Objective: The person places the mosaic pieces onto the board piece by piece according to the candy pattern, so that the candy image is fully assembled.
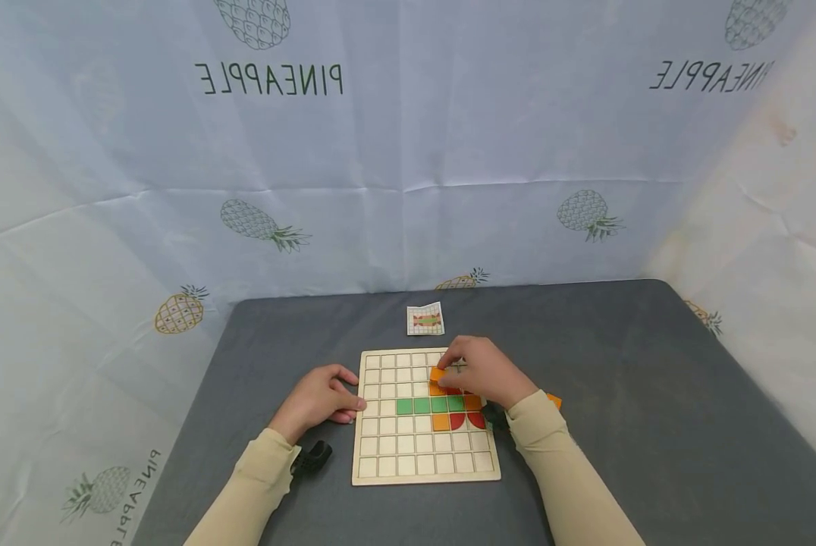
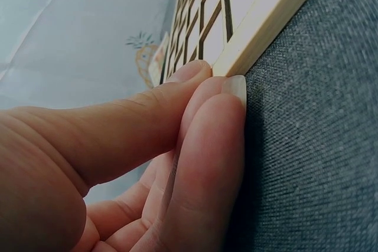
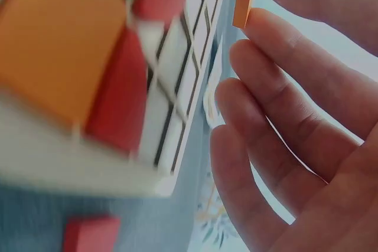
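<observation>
A wooden grid board (image 1: 425,464) lies flat on the table. On its left edge the left hand (image 1: 312,398) has a pinch hold, thumb (image 2: 190,71) on top and a fingertip against the side. Between thumb and index finger the right hand (image 1: 479,371) holds an orange square tile (image 3: 242,1), raised over the board's upper right part; its other fingers spread loosely. Several green tiles (image 1: 422,406) make a row across the board's middle. Below them lie an orange tile (image 1: 440,422) and red curved tiles (image 1: 476,420). The right hand covers some cells and tiles.
A small pattern card (image 1: 425,320) with a coloured grid lies beyond the board. By the right wrist, an orange piece (image 1: 554,400) shows on the table. A red piece (image 3: 91,234) sits beside the board's edge. A pineapple-print cloth (image 1: 408,152) hangs behind the table.
</observation>
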The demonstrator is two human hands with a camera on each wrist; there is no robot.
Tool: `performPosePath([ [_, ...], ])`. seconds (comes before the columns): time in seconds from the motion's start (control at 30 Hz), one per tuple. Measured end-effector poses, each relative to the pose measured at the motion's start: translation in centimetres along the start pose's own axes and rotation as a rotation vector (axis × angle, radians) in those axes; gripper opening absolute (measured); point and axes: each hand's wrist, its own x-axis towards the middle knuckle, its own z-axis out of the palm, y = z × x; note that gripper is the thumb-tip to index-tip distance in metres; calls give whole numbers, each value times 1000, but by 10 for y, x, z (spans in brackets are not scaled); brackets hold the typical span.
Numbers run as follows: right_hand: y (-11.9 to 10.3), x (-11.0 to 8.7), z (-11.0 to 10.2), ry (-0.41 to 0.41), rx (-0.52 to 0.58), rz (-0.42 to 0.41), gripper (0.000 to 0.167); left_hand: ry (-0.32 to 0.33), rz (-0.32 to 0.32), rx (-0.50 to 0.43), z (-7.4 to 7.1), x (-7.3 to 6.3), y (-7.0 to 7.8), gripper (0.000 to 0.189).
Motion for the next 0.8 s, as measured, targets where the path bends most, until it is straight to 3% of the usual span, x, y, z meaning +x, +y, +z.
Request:
performPosePath([
  [0.27,-15,1,13,-33,-38,-58,14,6,-4,-5,1,1,0,44],
  [0.6,-17,5,19,-56,-132,-154,15,4,-4,-5,0,0,0,43],
  [0.8,-15,6,23,-54,-161,-166,15,8,0,9,1,1,0,42],
])
